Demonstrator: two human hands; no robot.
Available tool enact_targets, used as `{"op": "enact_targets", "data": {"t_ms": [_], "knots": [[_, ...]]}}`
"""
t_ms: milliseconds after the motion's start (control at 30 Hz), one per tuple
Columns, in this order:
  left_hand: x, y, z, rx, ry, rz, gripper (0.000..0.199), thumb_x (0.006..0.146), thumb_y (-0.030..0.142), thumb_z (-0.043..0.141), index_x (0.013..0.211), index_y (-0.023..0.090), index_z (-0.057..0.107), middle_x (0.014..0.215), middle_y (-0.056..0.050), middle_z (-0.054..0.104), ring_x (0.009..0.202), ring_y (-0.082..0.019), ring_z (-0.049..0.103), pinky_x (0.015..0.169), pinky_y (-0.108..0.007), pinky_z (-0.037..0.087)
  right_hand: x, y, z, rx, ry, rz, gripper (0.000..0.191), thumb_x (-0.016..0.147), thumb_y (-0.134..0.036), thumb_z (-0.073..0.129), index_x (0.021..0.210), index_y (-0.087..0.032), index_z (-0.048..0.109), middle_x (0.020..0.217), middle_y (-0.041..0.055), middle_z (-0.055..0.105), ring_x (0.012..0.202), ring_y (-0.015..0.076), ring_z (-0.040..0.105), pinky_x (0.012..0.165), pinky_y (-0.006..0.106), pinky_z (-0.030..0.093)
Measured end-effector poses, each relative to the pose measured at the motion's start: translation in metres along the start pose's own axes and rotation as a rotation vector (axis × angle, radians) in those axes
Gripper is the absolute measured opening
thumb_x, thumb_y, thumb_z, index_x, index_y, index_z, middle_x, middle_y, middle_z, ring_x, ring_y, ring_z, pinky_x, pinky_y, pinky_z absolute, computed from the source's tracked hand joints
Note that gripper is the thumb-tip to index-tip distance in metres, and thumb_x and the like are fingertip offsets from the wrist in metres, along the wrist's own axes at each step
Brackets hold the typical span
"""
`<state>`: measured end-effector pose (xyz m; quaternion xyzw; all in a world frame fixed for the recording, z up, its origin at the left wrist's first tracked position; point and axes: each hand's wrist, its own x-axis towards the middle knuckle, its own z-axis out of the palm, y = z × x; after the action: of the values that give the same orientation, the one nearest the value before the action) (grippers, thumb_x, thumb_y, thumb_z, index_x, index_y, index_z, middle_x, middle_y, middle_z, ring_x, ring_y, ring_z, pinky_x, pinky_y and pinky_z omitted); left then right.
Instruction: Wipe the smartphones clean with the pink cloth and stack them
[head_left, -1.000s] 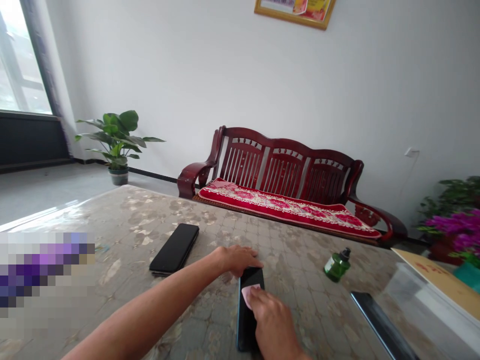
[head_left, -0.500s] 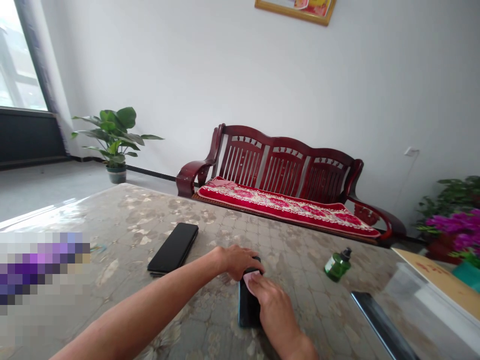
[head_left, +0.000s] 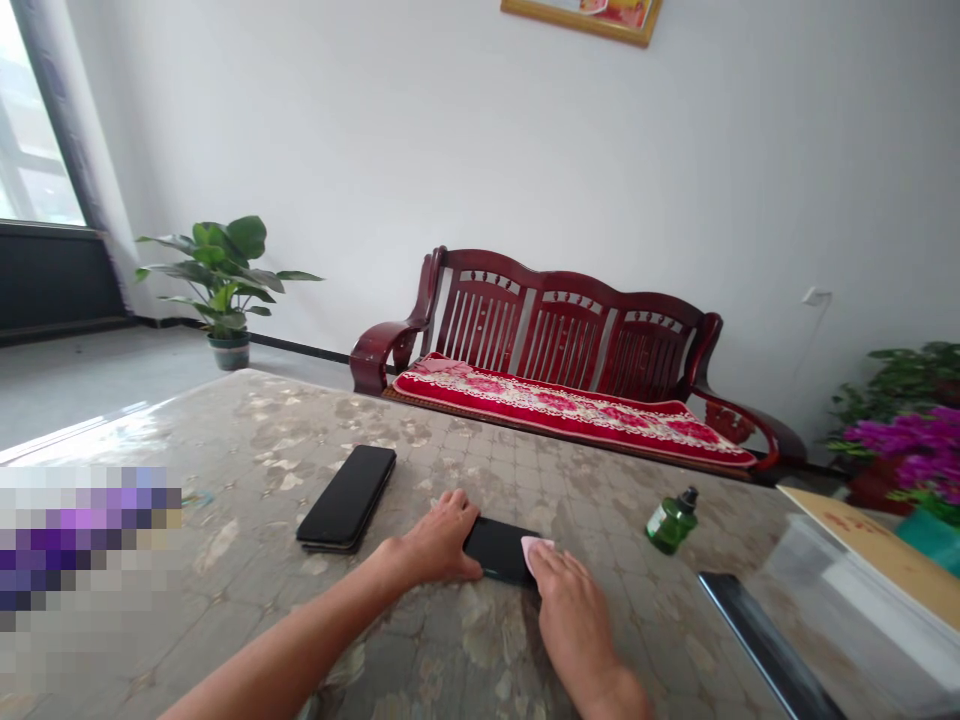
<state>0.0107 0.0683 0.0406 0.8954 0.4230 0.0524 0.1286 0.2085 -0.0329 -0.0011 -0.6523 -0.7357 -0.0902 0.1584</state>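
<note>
A dark smartphone (head_left: 498, 550) lies flat and crosswise on the patterned tablecloth (head_left: 420, 640), between my two hands. My left hand (head_left: 444, 540) grips its left end, thumb on the near edge and fingers on the far side. Pressed to the right end of the screen is a small pink cloth (head_left: 534, 550), held under the fingers of my right hand (head_left: 566, 595). Part of the cloth is hidden by those fingers. Left of my forearm rests a stack of black phones (head_left: 349, 498).
A green pump bottle (head_left: 671, 520) stands to the right. Beyond it lie another dark phone (head_left: 765, 640) and a clear plastic box (head_left: 847, 600) beside a tan board (head_left: 877, 545). Past the table are a red wooden bench (head_left: 562, 340) and a potted plant (head_left: 229, 290).
The phone has turned from lengthwise to crosswise. My left hand has shifted left to its left end, and my right hand with the pink cloth is now at its right end.
</note>
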Motion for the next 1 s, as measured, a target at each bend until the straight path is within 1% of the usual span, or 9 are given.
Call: {"op": "enact_targets", "data": {"t_ms": [133,233,300,367,533,667,733,900,1000], "knots": [[-0.011,0.01,0.01,-0.015,0.051,-0.077,0.05,0.064,0.041,0.075,0.105,0.015,0.063,0.113,-0.014,0.057,0.109,-0.033,0.052,0.094,-0.039,0.044,-0.005,-0.017,0.015,-0.004,0.104,-0.132,0.06,0.079,0.007,0.039,0.128,-0.017,0.061,0.126,0.0088,0.065,0.116,0.0234,0.061,0.099,0.036,0.047],[-0.016,0.012,0.013,-0.023,0.077,-0.117,0.049,0.067,0.043,0.075,0.105,0.015,0.062,0.114,-0.014,0.057,0.109,-0.033,0.051,0.094,-0.04,0.043,-0.007,-0.026,0.019,0.043,0.137,-0.208,0.062,0.079,0.008,0.037,0.13,-0.019,0.059,0.129,0.007,0.064,0.118,0.0207,0.06,0.101,0.034,0.045],[-0.02,0.01,0.012,-0.044,0.081,-0.118,0.049,0.067,0.043,0.075,0.107,0.016,0.062,0.115,-0.013,0.057,0.11,-0.032,0.05,0.094,-0.039,0.042,-0.005,-0.025,0.018,0.074,0.124,-0.192,0.063,0.08,0.008,0.036,0.13,-0.022,0.06,0.129,0.0042,0.064,0.119,0.0191,0.059,0.103,0.033,0.044],[-0.023,0.006,0.011,-0.073,0.071,-0.105,0.052,0.067,0.041,0.076,0.111,0.017,0.062,0.115,-0.012,0.057,0.11,-0.031,0.05,0.095,-0.038,0.041,-0.001,-0.019,0.014,0.083,0.097,-0.137,0.063,0.08,0.007,0.035,0.129,-0.023,0.061,0.129,0.0025,0.064,0.119,0.0187,0.059,0.104,0.034,0.043],[-0.028,0.001,0.015,-0.11,0.069,-0.104,0.057,0.067,0.038,0.076,0.117,0.015,0.061,0.118,-0.013,0.055,0.111,-0.032,0.047,0.096,-0.039,0.04,0.011,0.001,0.009,0.044,0.04,0.001,0.063,0.079,0.006,0.032,0.127,-0.02,0.063,0.129,0.0061,0.064,0.119,0.0203,0.059,0.105,0.039,0.043],[-0.027,-0.001,0.021,-0.139,0.106,-0.093,0.057,0.066,0.04,0.076,0.116,0.017,0.061,0.117,-0.012,0.055,0.11,-0.031,0.047,0.095,-0.038,0.041,0.02,0.002,0.01,0.04,0.03,0.044,0.06,0.081,0.004,0.032,0.126,-0.019,0.063,0.128,0.0074,0.064,0.118,0.0216,0.06,0.105,0.042,0.043],[-0.027,-0.001,0.022,-0.151,0.124,-0.082,0.055,0.065,0.039,0.076,0.113,0.017,0.062,0.115,-0.011,0.055,0.109,-0.03,0.048,0.093,-0.037,0.041,0.024,-0.003,0.011,0.059,0.041,0.029,0.059,0.081,0.003,0.033,0.126,-0.019,0.063,0.128,0.0073,0.064,0.119,0.0217,0.059,0.104,0.041,0.044],[-0.028,0.001,0.019,-0.154,0.145,-0.072,0.046,0.065,0.035,0.072,0.107,0.018,0.063,0.111,-0.01,0.056,0.107,-0.029,0.048,0.092,-0.037,0.042,0.026,-0.021,0.01,0.185,0.035,-0.099,0.061,0.08,0.004,0.033,0.127,-0.022,0.062,0.128,0.0033,0.064,0.121,0.0184,0.057,0.106,0.036,0.042],[-0.029,0.002,0.017,-0.154,0.151,-0.066,0.046,0.065,0.034,0.071,0.107,0.017,0.062,0.111,-0.011,0.056,0.107,-0.029,0.048,0.093,-0.037,0.041,0.026,-0.019,0.007,0.215,0.003,-0.094,0.063,0.08,0.004,0.032,0.127,-0.024,0.062,0.129,0.0016,0.064,0.123,0.0169,0.056,0.108,0.036,0.039]]}}
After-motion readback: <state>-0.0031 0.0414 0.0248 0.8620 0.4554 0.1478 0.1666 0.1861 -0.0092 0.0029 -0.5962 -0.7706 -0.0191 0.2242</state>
